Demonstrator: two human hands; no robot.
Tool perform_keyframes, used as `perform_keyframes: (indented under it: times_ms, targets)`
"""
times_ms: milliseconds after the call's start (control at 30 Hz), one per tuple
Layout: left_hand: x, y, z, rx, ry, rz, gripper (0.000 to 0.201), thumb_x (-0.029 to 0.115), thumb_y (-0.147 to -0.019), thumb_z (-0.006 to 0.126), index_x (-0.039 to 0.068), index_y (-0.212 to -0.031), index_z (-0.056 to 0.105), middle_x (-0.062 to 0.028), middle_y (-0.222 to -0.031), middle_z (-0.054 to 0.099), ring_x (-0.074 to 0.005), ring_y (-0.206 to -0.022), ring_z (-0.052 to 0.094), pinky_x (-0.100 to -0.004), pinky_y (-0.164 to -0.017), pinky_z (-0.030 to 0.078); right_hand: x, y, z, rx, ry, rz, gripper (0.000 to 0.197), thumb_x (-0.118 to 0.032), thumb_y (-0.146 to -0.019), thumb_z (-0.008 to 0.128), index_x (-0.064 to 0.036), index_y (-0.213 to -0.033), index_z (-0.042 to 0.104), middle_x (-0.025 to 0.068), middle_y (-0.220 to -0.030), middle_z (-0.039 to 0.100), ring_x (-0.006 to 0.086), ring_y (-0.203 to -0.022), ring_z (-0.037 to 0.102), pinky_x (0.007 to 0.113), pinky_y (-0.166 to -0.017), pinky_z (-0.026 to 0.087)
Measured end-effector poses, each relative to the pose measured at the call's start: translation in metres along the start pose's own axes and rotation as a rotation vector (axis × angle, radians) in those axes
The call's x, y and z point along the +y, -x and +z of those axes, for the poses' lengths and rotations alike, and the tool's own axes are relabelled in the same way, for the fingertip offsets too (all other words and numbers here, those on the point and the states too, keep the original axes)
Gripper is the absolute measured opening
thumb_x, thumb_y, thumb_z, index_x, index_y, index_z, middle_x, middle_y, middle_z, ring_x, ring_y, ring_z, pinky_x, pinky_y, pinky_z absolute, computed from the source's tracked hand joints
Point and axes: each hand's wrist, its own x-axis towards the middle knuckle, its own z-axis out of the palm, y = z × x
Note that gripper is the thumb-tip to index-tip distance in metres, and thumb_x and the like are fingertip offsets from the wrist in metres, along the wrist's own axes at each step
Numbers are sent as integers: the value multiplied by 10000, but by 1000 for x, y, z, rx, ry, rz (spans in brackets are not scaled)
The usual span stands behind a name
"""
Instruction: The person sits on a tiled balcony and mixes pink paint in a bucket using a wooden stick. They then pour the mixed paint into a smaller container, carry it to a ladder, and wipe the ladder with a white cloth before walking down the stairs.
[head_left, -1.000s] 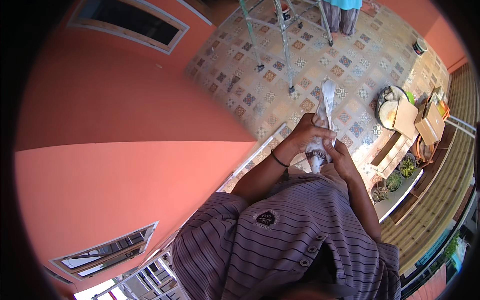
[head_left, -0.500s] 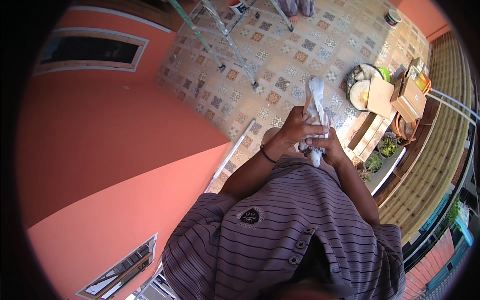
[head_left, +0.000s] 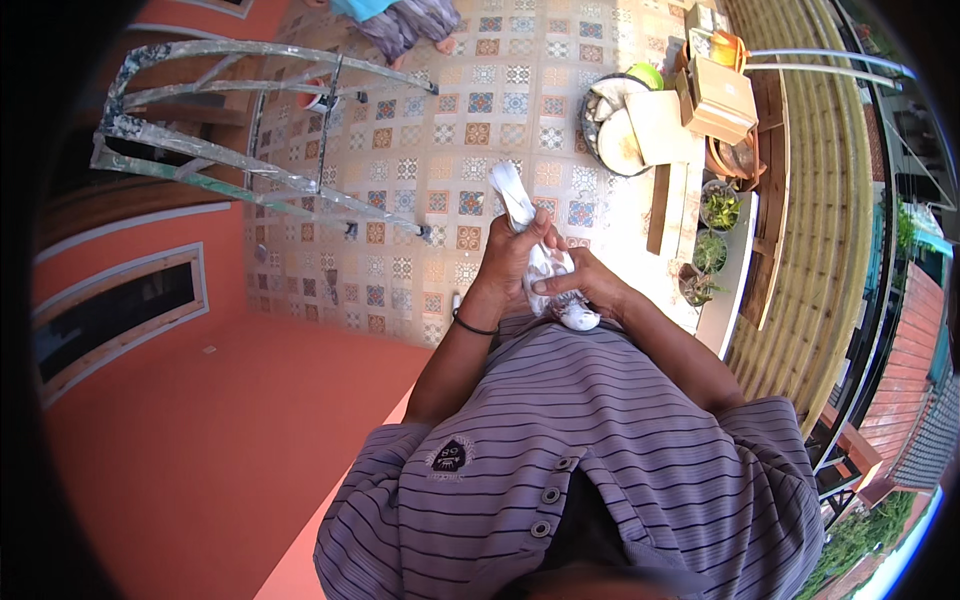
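Observation:
In front of my waist, both hands grip a long white crumpled bundle (head_left: 512, 192), plastic or cloth by its look, with dark smudges on its lower part. My left hand (head_left: 506, 255) wraps round its middle, fingers closed. Lower down, my right hand (head_left: 592, 282) closes on it from the other side, the thumb lying across its surface. The bundle's upper end sticks out beyond my left hand, leaning to the left. A rounded white end (head_left: 578, 317) pokes out below my right hand. What lies inside the bundle is hidden.
A paint-splattered ladder (head_left: 220, 165) stands at the left, beside a bucket (head_left: 318, 98). Far off, a person's legs (head_left: 410, 25) rest on the patterned tile floor (head_left: 470, 165). At right are a dark basin (head_left: 592, 130), a cardboard box (head_left: 718, 100), potted plants (head_left: 718, 207) and a bamboo railing (head_left: 815, 200).
My view has turned, so the ladder and the other person show more fully. The bundle has tipped from nearly upright to leaning left, and my hands have shifted their hold along it.

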Motion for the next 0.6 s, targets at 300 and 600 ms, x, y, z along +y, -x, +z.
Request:
perform_keyframes:
  times_ms: [300,600]
  targets:
    - [70,-72,-42,-69,-60,-7,385,403,-1022,703,82,-850,578,-47,-679,599,-198,-670,672,-343,-664,573,-68,-76,18,72,224,-320,851,-297,-736,972,5,-1407,544,49,-1169,637,203,-1142,589,343,-1030,453]
    - [135,-135,-55,-376,-313,104,394,381,-987,755,39,-840,625,-76,-727,657,-195,-756,674,-364,-785,570,-115,-143,25,-89,-196,-451,1009,-133,-691,922,-31,-1557,415,95,-1354,603,238,-1291,574,385,-1120,432]
